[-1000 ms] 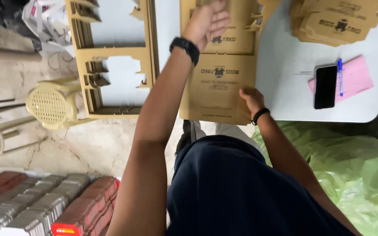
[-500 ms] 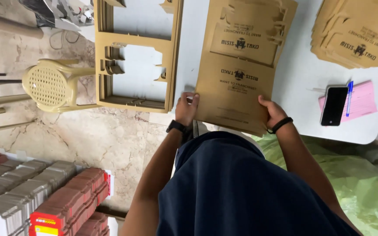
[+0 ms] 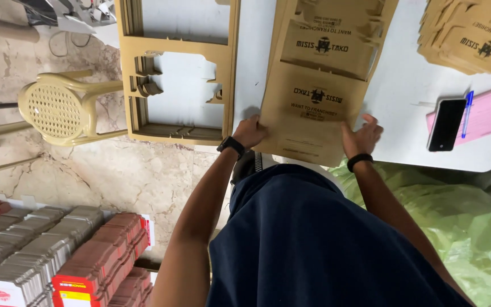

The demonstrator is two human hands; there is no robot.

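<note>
A stack of brown die-cut cardboard sheets (image 3: 313, 108) lies on the white table (image 3: 396, 96), its near end hanging over the table's front edge. My left hand (image 3: 250, 132), a black watch on its wrist, grips the stack's near left corner. On the near right corner sits my right hand (image 3: 361, 136), with a black band on the wrist and the fingers spread on the card.
A pile of leftover cardboard frames (image 3: 177, 74) lies to the left. More brown printed pieces (image 3: 473, 37) are stacked far right, near a black phone (image 3: 446, 124), blue pen and pink paper (image 3: 478, 116). A yellow plastic chair (image 3: 58, 108) and flat red and grey packs (image 3: 58, 256) occupy the floor.
My left hand came down from the far end of the stack to its near left corner. My right hand shifted onto the near right corner.
</note>
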